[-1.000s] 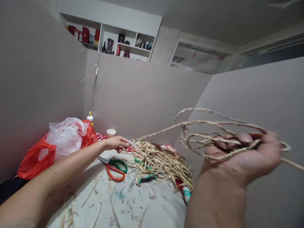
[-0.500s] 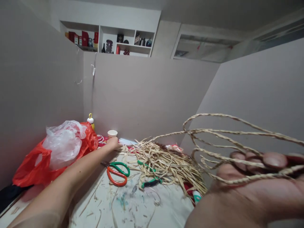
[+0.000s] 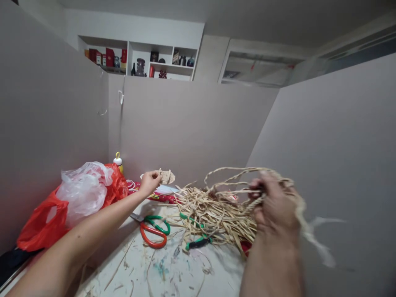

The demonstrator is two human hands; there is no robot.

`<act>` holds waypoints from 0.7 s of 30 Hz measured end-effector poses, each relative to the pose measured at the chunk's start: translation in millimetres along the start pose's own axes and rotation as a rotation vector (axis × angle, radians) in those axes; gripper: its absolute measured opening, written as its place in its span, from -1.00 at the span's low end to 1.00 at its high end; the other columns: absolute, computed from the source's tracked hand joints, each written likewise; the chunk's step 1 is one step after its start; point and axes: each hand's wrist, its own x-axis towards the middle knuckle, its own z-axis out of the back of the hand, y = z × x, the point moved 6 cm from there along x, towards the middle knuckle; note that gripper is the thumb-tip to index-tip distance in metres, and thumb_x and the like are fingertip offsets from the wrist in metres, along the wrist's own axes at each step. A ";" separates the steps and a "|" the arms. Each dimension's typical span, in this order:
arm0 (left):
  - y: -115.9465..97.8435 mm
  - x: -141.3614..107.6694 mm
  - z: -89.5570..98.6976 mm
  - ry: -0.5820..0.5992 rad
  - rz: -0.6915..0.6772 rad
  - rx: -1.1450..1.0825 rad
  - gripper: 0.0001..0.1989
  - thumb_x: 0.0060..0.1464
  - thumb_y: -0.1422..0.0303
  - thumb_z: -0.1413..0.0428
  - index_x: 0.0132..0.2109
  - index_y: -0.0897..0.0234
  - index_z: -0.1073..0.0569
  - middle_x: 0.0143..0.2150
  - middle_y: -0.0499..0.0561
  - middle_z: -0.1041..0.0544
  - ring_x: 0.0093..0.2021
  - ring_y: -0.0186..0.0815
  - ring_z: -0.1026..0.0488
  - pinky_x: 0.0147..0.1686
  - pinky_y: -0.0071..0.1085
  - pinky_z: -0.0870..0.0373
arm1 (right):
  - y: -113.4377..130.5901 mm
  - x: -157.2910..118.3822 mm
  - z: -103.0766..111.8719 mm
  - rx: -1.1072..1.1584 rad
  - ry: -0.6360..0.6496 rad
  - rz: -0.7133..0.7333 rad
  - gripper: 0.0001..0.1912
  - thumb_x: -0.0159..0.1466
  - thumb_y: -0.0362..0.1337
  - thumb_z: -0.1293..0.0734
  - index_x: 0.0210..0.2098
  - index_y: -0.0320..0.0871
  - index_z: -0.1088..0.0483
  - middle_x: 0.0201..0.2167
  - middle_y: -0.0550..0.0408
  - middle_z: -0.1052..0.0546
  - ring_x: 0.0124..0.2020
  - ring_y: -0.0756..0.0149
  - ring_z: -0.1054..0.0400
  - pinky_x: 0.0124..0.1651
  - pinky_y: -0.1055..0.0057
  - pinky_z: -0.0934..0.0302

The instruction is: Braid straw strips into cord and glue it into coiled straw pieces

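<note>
My left hand (image 3: 151, 182) is closed on a small woven straw piece (image 3: 167, 177), an oval with short strips across it, held up near the back of the table. On the right, my right hand (image 3: 272, 200) is closed round loops of twisted straw cord (image 3: 229, 178). The cord's loops reach left over a heap of dry straw (image 3: 216, 210), and its far end hangs blurred at the right. Scissors with one red and one green handle (image 3: 154, 236) lie left of the heap. Green-and-black pliers (image 3: 199, 242) rest at the heap's front edge.
Red and white plastic bags (image 3: 83, 194) fill the table's left side. A yellow-and-white bottle (image 3: 118, 161) stands behind them. Straw scraps litter the white tabletop (image 3: 161, 276). Grey partitions (image 3: 185, 128) rise around, with shelves (image 3: 161, 60) beyond the back one.
My left hand has risen slightly, and the woven piece now shows in it. My right hand has moved left and away from the camera, turned over, and drawn the cord loops closer together.
</note>
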 end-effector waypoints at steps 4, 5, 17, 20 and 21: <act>-47.6 -29.6 11.1 -0.100 -0.141 -0.259 -0.73 0.18 0.24 -0.02 -0.32 0.38 -0.42 -0.48 -0.02 -0.45 -0.45 -0.36 -0.44 -0.39 -0.42 -0.42 | -39.0 4.9 -16.2 -0.142 0.213 -0.166 -0.65 -0.15 -0.12 -0.55 -0.54 -0.24 -0.44 -0.65 0.14 -0.48 -0.70 0.46 -0.26 -0.70 0.54 -0.14; -58.8 -40.1 12.5 -0.112 -0.178 -0.318 -0.73 0.14 0.22 -0.04 -0.38 0.35 -0.40 -0.53 -0.05 -0.43 -0.49 -0.38 -0.42 -0.42 -0.45 -0.39 | -44.4 2.2 -22.3 -0.127 0.264 -0.199 -0.63 -0.14 -0.09 -0.55 -0.54 -0.23 -0.44 -0.63 0.13 -0.49 -0.69 0.45 -0.27 -0.67 0.53 -0.17; -108.9 -136.5 -9.5 -0.030 -0.366 -0.557 -0.76 0.03 0.21 -0.17 -0.49 0.24 -0.40 -0.52 -0.06 -0.40 -0.47 -0.34 -0.39 -0.42 -0.44 -0.41 | -21.7 -50.9 -66.9 -0.081 0.678 -0.206 -0.70 -0.01 -0.16 -0.53 -0.51 -0.20 -0.38 -0.66 0.28 -0.19 -0.63 0.52 0.03 -0.61 0.53 0.09; -114.2 -148.7 -9.3 0.043 -0.405 -0.534 -0.79 0.07 0.22 -0.14 -0.45 0.23 -0.46 -0.48 -0.03 -0.46 -0.43 -0.32 -0.42 -0.39 -0.42 -0.41 | -15.6 -54.2 -62.6 -0.128 0.718 -0.173 -0.65 0.05 -0.14 -0.49 -0.58 -0.18 -0.29 -0.65 0.26 -0.16 -0.61 0.50 0.02 -0.57 0.51 0.05; -116.5 -153.3 -8.4 0.080 -0.414 -0.518 -0.78 0.09 0.22 -0.13 -0.45 0.23 -0.48 -0.48 -0.01 -0.48 -0.43 -0.31 -0.44 -0.39 -0.42 -0.40 | -14.0 -54.7 -61.2 -0.133 0.721 -0.167 -0.66 0.07 -0.13 -0.48 -0.57 -0.18 -0.28 -0.65 0.26 -0.17 -0.60 0.49 0.01 -0.57 0.51 0.04</act>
